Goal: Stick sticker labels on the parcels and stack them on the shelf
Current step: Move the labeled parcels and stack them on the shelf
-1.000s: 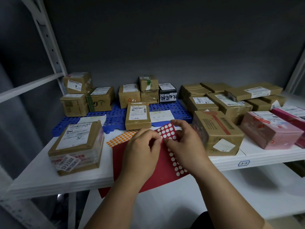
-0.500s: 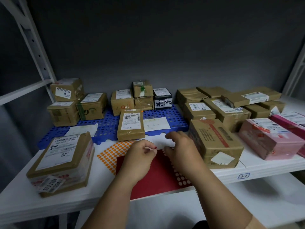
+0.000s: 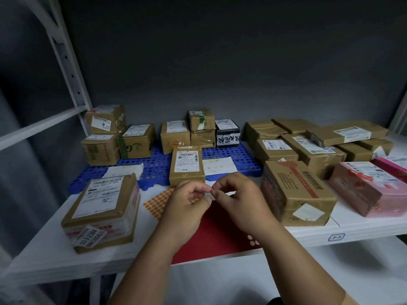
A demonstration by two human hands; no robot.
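The white shelf (image 3: 363, 227) runs across the whole lower half of the frame, and parcels crowd its back and right side, some sitting on a blue perforated mat (image 3: 158, 170) at centre. At lower left lies my biggest brown parcel (image 3: 103, 210), with another large brown parcel (image 3: 297, 192) right of centre and a pink parcel (image 3: 370, 188) at the far right. A flat brown parcel (image 3: 187, 166) stands just above my hands. The red sticker sheet (image 3: 215, 230) lies at bottom centre beneath my wrists, with an orange dot sheet (image 3: 158, 202) just left of it. My left hand (image 3: 187, 208) and right hand (image 3: 240, 201) meet fingertip to fingertip at centre, fingers curled, pinching something too small for me to make out.
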